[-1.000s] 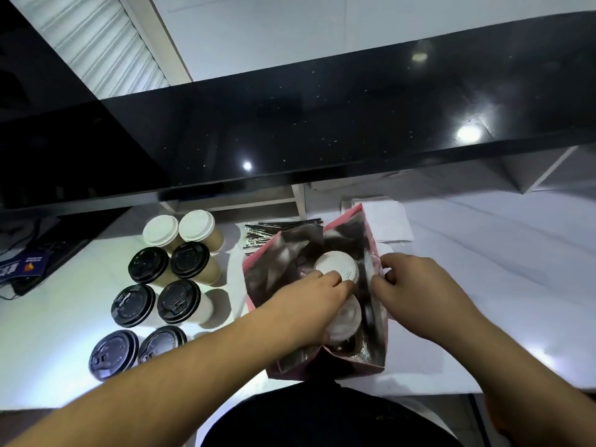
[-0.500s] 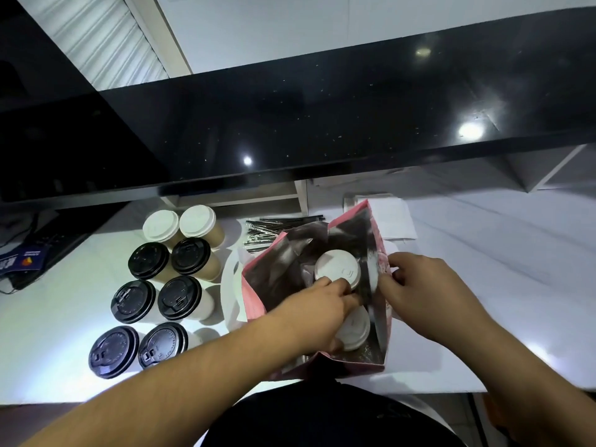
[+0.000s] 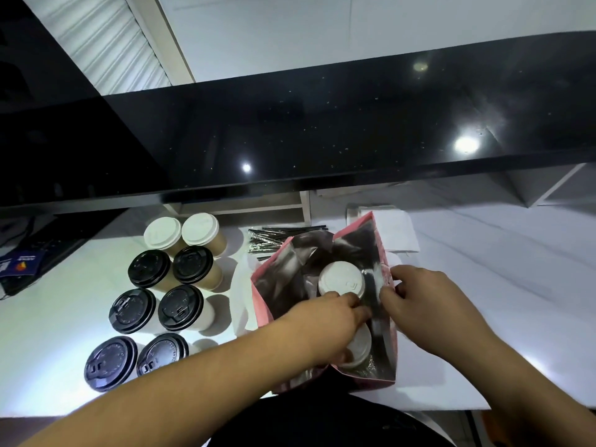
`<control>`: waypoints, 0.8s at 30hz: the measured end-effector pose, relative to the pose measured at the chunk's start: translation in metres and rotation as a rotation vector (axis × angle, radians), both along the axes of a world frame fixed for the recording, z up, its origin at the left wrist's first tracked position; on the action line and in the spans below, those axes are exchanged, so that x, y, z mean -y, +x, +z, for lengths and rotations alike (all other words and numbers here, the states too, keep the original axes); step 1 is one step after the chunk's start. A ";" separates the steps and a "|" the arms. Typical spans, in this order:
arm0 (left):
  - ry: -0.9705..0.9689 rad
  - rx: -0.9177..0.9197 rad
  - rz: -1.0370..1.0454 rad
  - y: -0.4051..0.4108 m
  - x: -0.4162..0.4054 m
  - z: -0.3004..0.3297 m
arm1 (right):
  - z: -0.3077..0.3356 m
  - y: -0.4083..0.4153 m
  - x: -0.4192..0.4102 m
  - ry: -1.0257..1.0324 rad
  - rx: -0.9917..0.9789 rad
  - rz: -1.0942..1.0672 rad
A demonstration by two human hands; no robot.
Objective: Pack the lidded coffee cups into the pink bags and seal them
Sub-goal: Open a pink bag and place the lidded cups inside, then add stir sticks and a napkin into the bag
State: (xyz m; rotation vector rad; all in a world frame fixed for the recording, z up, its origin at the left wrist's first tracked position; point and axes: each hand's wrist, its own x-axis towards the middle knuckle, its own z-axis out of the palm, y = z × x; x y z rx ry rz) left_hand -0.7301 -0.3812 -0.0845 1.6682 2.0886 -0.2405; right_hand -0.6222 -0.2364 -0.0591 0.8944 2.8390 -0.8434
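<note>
A pink bag (image 3: 262,304) with a silver foil lining stands open at the counter's near edge. Two white-lidded cups are inside it: the far one (image 3: 341,280) shows its whole lid, the near one (image 3: 360,348) is partly under my left hand (image 3: 329,324). That hand reaches into the bag and grips the near cup from above. My right hand (image 3: 422,304) pinches the bag's right rim and holds it apart. Left of the bag stand several lidded cups, two with white lids (image 3: 163,232) and the others with black lids (image 3: 180,307).
A bundle of black straws (image 3: 274,240) lies behind the bag, with white paper sheets (image 3: 398,233) to its right. A black overhanging shelf (image 3: 322,133) runs across above the white counter (image 3: 500,285). Dark items sit at the far left (image 3: 22,262).
My left hand has sunk a little deeper into the bag with the near cup. My right hand keeps its pinch on the rim; the bag has shifted slightly.
</note>
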 end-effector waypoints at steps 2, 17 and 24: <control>0.110 0.001 0.020 -0.003 -0.001 0.031 | 0.001 -0.001 0.000 0.008 0.021 -0.009; 0.455 0.056 0.792 -0.192 0.054 0.010 | -0.002 -0.014 0.007 0.063 0.144 -0.064; 0.149 -0.042 0.610 -0.218 0.026 -0.085 | -0.007 -0.009 0.016 0.080 0.122 -0.174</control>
